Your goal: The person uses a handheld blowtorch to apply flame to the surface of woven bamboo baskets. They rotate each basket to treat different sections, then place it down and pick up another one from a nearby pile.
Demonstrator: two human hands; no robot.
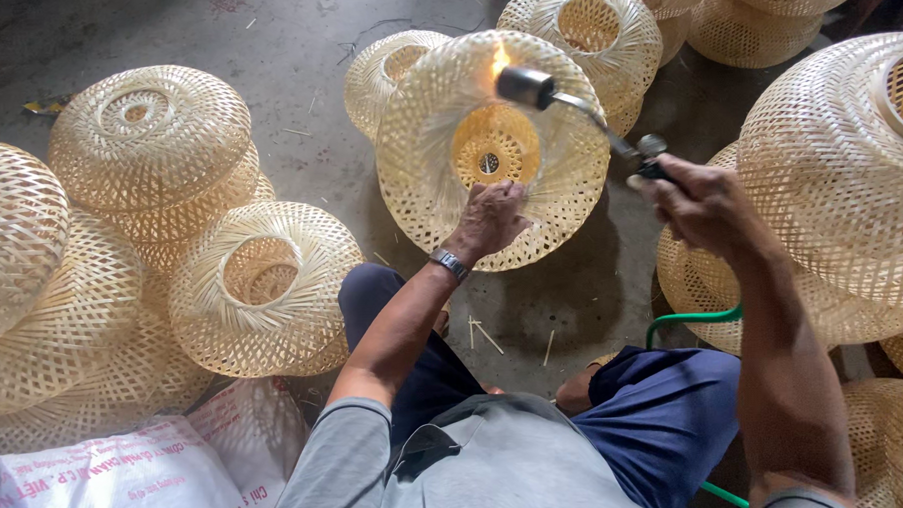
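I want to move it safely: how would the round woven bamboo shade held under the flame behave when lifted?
The round woven bamboo shade is open lattice, so probably light. The left hand props it alone, suggesting stiffness. Its domed form might roll.

left hand (488, 220) gripping, right hand (705, 205) clenched
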